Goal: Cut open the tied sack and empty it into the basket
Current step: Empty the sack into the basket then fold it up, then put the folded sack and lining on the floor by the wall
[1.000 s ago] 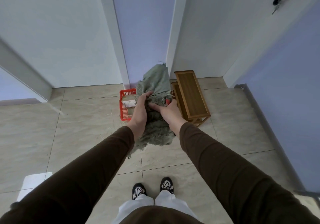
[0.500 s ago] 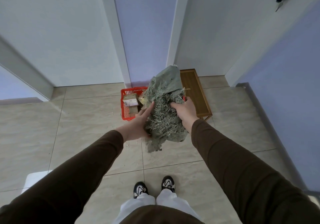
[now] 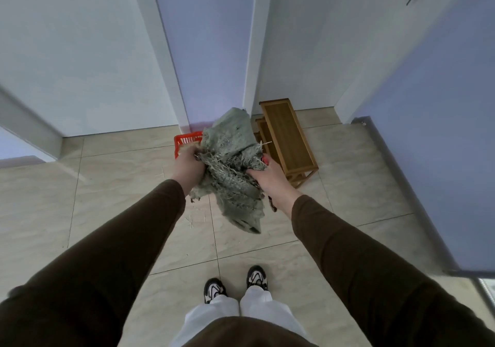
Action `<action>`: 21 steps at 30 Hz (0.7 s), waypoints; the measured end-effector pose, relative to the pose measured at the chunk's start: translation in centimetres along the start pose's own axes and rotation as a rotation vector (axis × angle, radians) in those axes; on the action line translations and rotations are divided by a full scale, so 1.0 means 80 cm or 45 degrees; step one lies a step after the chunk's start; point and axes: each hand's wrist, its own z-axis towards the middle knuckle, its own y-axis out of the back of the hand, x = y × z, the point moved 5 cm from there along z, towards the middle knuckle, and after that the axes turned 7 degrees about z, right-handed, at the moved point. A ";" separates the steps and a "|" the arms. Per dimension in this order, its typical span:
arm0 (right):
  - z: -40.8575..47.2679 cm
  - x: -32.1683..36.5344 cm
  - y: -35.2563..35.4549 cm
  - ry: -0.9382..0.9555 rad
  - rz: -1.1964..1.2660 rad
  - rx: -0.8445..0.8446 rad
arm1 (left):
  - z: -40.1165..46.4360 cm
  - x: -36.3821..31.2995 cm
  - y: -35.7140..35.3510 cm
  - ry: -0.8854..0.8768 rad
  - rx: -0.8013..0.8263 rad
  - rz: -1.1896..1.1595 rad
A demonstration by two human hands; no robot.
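Grey-green woven sack [image 3: 230, 164] is held up at mid-frame by both hands, crumpled and frayed, loose pale fibres sticking out along its torn edge; its upper end rises toward the wall corner, its lower end hangs down over the tiled floor [image 3: 107, 199]. Left hand [image 3: 188, 167] is clamped on the sack's left side, fingers curled into the cloth; right hand [image 3: 263, 175] grips the right side, fingers buried in the folds, thumb side up. Something small and red shows just beside the right hand's fingers; what it is cannot be told. Red plastic basket [image 3: 186, 141] stands on the floor behind the sack and left hand, only its left corner and rim seen; whether the sack touches it cannot be told. Wooden bench [image 3: 288, 137] stands just right of the sack, against the wall; a lower wooden piece is tucked beside it. A few stray fibres lie on the tiles below the sack; dark brown sleeves cover both arms; two black-and-white shoes [image 3: 235, 285] are planted on the tiles below.
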 end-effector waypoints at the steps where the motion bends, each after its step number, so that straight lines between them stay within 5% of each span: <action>1: -0.001 -0.003 0.001 -0.018 0.051 0.016 | 0.000 0.003 -0.007 0.068 0.045 -0.087; 9: -0.013 -0.038 0.069 -0.150 0.396 -0.118 | -0.026 -0.006 -0.097 0.336 0.708 -0.987; 21: -0.042 -0.094 0.230 -0.268 0.875 -0.068 | -0.071 -0.102 -0.277 0.359 1.106 -0.907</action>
